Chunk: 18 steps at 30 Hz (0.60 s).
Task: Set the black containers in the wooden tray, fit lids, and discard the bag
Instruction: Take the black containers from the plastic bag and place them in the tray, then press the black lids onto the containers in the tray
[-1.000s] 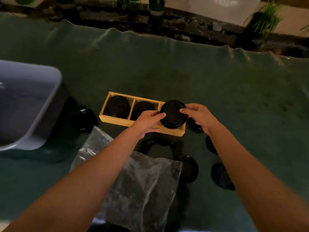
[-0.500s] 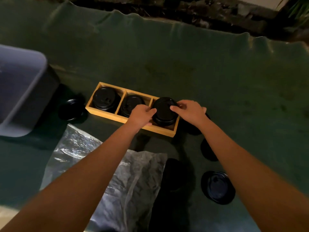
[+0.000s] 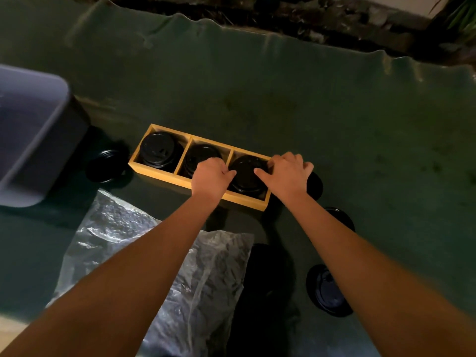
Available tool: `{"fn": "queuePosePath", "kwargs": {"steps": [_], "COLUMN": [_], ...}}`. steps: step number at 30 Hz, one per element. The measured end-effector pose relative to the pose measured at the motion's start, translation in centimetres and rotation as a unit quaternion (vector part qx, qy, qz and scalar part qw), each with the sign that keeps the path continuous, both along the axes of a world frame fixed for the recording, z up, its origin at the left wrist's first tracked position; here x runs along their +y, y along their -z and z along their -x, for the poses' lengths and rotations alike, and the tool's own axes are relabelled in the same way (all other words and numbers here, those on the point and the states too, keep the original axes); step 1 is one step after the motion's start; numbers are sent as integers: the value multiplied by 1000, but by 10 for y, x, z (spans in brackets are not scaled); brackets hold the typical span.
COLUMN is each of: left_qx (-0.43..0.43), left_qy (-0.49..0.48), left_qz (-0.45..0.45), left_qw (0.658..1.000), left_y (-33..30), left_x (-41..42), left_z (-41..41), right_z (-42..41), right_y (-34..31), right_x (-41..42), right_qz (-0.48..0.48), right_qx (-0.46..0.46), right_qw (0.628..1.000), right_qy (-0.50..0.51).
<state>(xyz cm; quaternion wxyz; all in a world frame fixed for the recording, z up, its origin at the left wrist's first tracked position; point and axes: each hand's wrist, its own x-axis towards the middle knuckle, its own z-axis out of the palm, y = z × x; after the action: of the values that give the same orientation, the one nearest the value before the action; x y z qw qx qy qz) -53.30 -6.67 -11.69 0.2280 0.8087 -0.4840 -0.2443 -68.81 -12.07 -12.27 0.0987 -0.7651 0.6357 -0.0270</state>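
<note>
At the left edge of the frame sits a grey bin (image 3: 28, 135) on the green-covered desk (image 3: 283, 104). Just right of it, a loose black lid (image 3: 104, 166) lies flat on the cloth, near the left end of the tray (image 3: 159, 173). The tray is a wooden box of three compartments, running from centre-left down toward the centre. Its left compartment holds a lidded container (image 3: 158, 149), its middle one a second container (image 3: 199, 157), partly hidden by the left hand (image 3: 212, 176).

Below the tray, in the lower left and centre, a clear crumpled bag (image 3: 123, 228) lies flat, with the left forearm crossing over it.

The right compartment holds the third container (image 3: 247, 173), lid on top. The left hand is curled, its thumb and fingertips touching the lid's left rim. The right hand (image 3: 288, 173) lies over the right rim, thumb on the lid top and fingers spread past the tray's right end; both hands press or grip this container.

Right of the tray, another lid (image 3: 315, 185) shows partly behind the right wrist. Further down, one lid (image 3: 342, 217) peeks out beside the right forearm, and a last lid (image 3: 325, 292) lies at lower right. A dark round shape at lower centre is too dim to tell.
</note>
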Motion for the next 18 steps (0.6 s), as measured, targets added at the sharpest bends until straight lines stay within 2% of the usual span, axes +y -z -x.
{"fn": "queuePosePath", "kwargs": {"steps": [5, 8, 10, 12, 14, 16, 18], "left_qx": [9, 11, 33, 60, 15, -67, -137], "left_qy": [18, 8, 72, 199, 305, 341, 342], "left_qz": [25, 121, 137, 63, -36, -89, -97], "left_qw": [999, 993, 987, 976, 952, 933, 924], "left_y": [4, -4, -3, 5, 15, 19, 21], "left_x": [6, 21, 43, 65, 80, 84, 84], "left_z": [4, 5, 11, 21, 32, 38, 41], "right_z": [-8, 3, 27, 64, 104, 136, 157], "right_y": [0, -10, -15, -13, -6, 2, 9], "right_x": [8, 17, 29, 50, 77, 102, 118], "right_qz": [-11, -15, -4, 9, 4, -19, -42], "right_qx": [-11, -130, -194, -194, -173, -162, -150], "right_qw": [999, 987, 974, 974, 979, 979, 979], "right_qy": [45, 98, 117, 113, 111, 122, 133]}}
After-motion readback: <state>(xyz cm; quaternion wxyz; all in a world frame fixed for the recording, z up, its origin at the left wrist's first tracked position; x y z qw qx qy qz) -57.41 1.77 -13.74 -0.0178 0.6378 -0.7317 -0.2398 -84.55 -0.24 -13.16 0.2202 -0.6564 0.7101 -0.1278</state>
